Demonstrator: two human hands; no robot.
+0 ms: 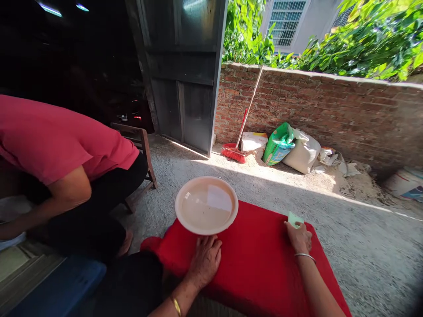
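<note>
A red cloth (261,259) covers the low table in front of me. At its far left corner stands a round, pale basin (178,210) with clear water in it. My left hand (207,256), a gold bangle at its wrist, lies on the cloth close to the basin's near rim, its fingers loosely apart. Over at the right side of the cloth, my right hand (300,237) wears a silver bangle. It grips a pale green, flat scraper (295,219) that touches the cloth near the far right corner.
To my left a person in a red shirt (72,141) bends forward beside a wooden chair (145,154). A dark metal door (185,79) stands ahead. A red broom (234,154), a green sack (279,145) and a white sack (302,152) rest by the brick wall (346,110).
</note>
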